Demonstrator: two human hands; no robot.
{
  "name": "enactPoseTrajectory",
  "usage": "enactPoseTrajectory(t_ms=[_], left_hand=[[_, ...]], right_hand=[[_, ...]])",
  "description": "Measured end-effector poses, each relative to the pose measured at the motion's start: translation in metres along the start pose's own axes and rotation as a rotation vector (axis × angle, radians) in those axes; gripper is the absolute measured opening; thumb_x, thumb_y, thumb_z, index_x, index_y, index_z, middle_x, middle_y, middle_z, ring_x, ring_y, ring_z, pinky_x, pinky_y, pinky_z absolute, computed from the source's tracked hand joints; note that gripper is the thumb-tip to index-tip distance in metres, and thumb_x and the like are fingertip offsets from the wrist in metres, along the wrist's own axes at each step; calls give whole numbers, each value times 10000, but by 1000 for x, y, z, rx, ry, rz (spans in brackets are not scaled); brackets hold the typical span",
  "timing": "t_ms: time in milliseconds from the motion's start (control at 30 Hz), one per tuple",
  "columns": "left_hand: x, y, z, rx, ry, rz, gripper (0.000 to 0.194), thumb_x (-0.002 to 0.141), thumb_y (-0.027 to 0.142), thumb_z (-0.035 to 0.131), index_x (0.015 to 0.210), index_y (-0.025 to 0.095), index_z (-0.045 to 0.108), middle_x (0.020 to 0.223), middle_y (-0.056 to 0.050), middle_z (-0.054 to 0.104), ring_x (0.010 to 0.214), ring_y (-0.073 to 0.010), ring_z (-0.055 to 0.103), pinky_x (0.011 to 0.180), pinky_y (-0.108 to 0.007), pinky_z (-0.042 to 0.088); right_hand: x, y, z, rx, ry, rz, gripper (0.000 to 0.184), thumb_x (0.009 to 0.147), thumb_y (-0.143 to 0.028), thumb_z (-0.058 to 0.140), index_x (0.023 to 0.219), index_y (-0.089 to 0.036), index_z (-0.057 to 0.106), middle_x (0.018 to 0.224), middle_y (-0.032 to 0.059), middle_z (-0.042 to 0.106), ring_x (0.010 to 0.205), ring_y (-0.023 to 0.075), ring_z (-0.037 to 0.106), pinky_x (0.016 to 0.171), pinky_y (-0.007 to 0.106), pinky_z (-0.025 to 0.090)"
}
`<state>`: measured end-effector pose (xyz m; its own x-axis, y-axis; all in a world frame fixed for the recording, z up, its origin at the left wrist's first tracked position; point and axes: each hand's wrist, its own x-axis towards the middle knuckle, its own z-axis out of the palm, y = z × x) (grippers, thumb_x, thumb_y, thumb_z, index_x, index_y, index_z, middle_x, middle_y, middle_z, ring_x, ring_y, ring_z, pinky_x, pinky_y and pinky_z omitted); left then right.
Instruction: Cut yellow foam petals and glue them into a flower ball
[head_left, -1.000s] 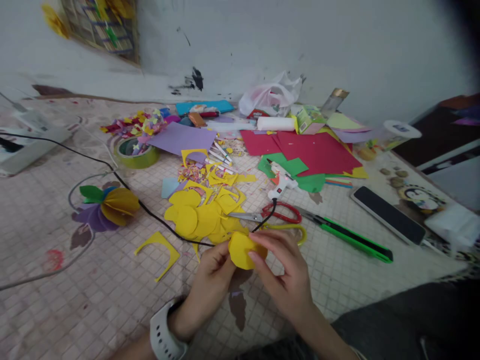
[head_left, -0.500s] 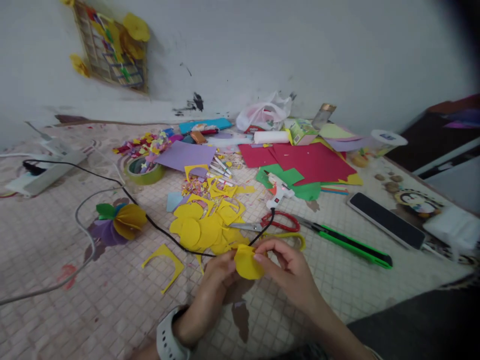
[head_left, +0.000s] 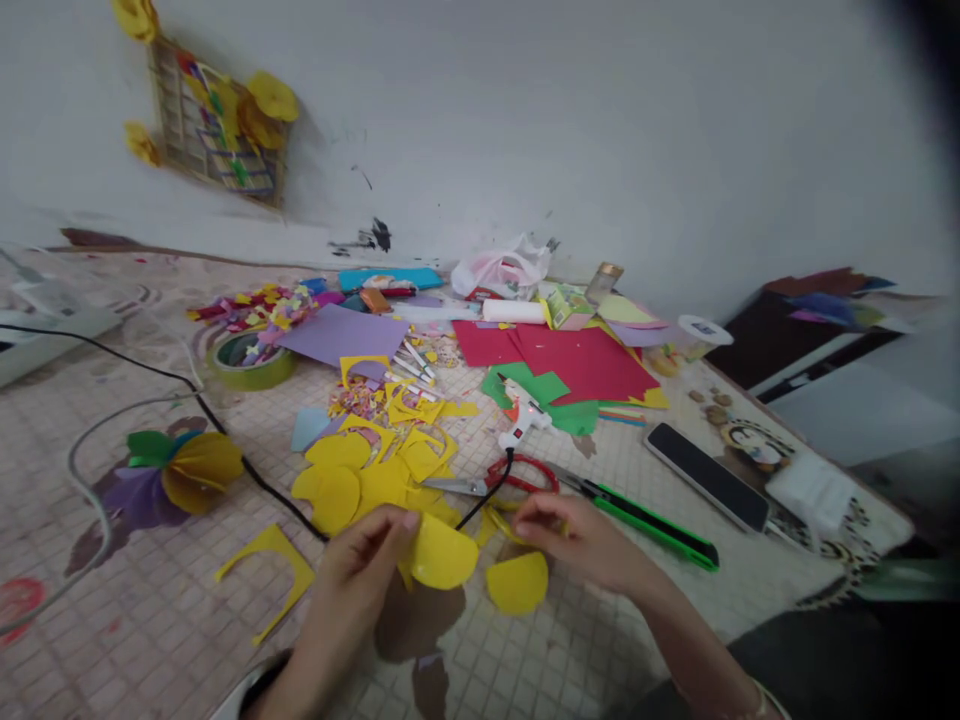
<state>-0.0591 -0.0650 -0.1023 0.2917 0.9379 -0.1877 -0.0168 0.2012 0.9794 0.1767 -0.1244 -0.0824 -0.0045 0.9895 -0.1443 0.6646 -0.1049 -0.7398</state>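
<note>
My left hand [head_left: 358,572] pinches a folded yellow paper disc [head_left: 442,552] by its left edge, just above the tiled floor. A second folded yellow disc [head_left: 517,583] lies on the floor to its right, under my right hand [head_left: 581,538]. My right hand's fingers are curled together and point left at some yellow scraps [head_left: 499,522]; whether they hold anything is hidden. A heap of cut yellow discs [head_left: 352,482] lies just beyond both hands.
Red-handled scissors [head_left: 525,476], a white glue gun [head_left: 523,422] with its black cable [head_left: 247,472] and a green-handled tool [head_left: 651,525] lie past my hands. Red paper sheets [head_left: 581,358], a phone [head_left: 705,476], a tape roll [head_left: 251,362] and a paper flower [head_left: 184,470] surround them.
Both hands held one yellow piece together; now they have moved apart. The left hand keeps a folded disc, and another folded disc lies on the floor. The camera has tilted up.
</note>
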Motion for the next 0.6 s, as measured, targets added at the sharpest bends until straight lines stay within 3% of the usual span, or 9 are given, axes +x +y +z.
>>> enactPoseTrajectory(t_ms=[100,200,300,433,600], left_hand=[[10,6,-13,60,111,225,246,743,388,684,620,186,614,743,0,566,732,-140,519,656,-200,415],[15,6,-21,125,193,355,210,749,356,679,632,188,632,972,-35,603,956,-183,536,796,-227,420],[15,5,-20,117,131,298,227,764,373,660,650,180,626,844,-36,637,806,-170,571,705,-237,446],[14,2,-14,64,92,215,258,751,386,671,638,166,596,589,25,540,555,-105,488,518,-189,407],[18,1,-14,-37,97,143,264,725,374,694,651,162,555,559,48,534,494,-77,479,455,-162,404]], right_hand=[[24,14,-17,-284,215,167,268,898,-353,468,848,-185,671,750,29,709,687,176,646,599,261,458],[52,23,-25,-431,332,312,416,886,-461,442,678,-172,657,658,90,689,663,236,646,567,299,416],[75,23,-23,-499,389,424,517,861,-563,429,632,-167,668,663,151,701,714,292,674,602,335,428],[94,18,-14,-449,456,521,531,795,-607,504,604,-144,680,712,222,711,806,363,682,651,383,452],[98,17,-13,-215,590,547,395,692,-535,629,520,-181,609,687,167,706,847,363,662,675,371,446]])
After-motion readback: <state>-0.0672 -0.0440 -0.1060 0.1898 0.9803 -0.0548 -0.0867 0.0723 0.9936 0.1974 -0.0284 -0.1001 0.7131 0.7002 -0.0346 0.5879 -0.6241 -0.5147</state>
